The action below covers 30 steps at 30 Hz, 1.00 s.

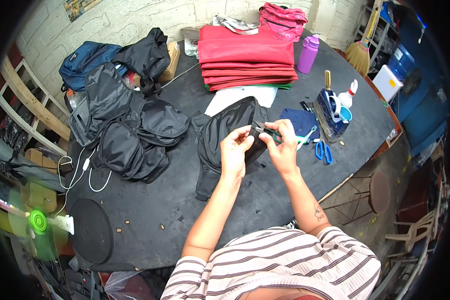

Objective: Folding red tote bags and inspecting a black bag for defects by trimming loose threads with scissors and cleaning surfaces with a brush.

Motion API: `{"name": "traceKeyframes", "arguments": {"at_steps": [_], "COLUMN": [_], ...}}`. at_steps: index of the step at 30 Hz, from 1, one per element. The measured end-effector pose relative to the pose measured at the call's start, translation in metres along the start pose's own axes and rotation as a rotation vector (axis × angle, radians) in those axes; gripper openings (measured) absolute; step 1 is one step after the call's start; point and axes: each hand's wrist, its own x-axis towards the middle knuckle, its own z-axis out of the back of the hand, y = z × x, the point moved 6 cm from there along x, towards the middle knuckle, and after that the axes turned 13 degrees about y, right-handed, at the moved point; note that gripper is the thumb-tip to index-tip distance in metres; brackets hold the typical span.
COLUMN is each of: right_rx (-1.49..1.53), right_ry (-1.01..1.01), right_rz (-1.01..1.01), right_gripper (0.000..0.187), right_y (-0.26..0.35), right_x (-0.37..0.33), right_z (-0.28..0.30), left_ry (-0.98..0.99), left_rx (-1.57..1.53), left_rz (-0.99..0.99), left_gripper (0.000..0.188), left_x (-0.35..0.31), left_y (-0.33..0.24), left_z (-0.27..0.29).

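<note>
the left hand [235,152] pinches at the edge of the bag [220,135] (exactly what, i cannot tell), which rests, black and slack, on the table [150,210]. the right hand [283,150] grips snips [258,127] there, tips pointing left. blue scissors [328,154] lie nearby.

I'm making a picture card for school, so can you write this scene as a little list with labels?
Left hand: the bare left hand has its fingertips at the edge of a black fabric bag; exactly what they pinch is too small to tell
Right hand: the bare right hand holds a small tool with pointed metal tips
Table: broad, dark-topped table
Left side: a pile of black fabric bags
Back: a stack of folded red fabric beside a purple bottle
Right side: scissors with blue loop handles
</note>
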Motion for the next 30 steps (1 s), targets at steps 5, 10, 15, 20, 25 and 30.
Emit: {"name": "traceKeyframes", "arguments": {"at_steps": [5, 10, 15, 20, 25, 30], "right_rx": [0.041, 0.737, 0.956, 0.534, 1.295, 0.725], "right_ry": [-0.006, 0.112, 0.285, 0.308, 0.218, 0.277], "right_rz": [0.036, -0.303, -0.587, -0.766, -0.925, -0.739], "right_gripper": [0.019, 0.016, 0.027, 0.021, 0.026, 0.032], "right_y": [-0.004, -0.044, -0.075, -0.102, -0.121, -0.115], "right_x": [-0.002, -0.011, -0.028, -0.055, -0.083, -0.100], "right_z": [-0.002, -0.017, -0.029, -0.029, -0.044, -0.030], "left_ry": [-0.009, 0.004, 0.035, 0.072, 0.101, 0.168], "left_rx": [0.017, 0.134, 0.741, 1.029, 1.387, 1.405], "left_rz": [-0.017, -0.043, -0.149, -0.232, -0.608, -0.664], "left_gripper": [0.025, 0.024, 0.023, 0.014, 0.014, 0.015], "left_x": [-0.004, -0.007, -0.024, -0.050, -0.069, -0.076], "left_y": [0.000, -0.004, -0.001, 0.031, 0.045, 0.056], "left_z": [0.000, 0.002, -0.007, -0.018, -0.028, -0.023]}}
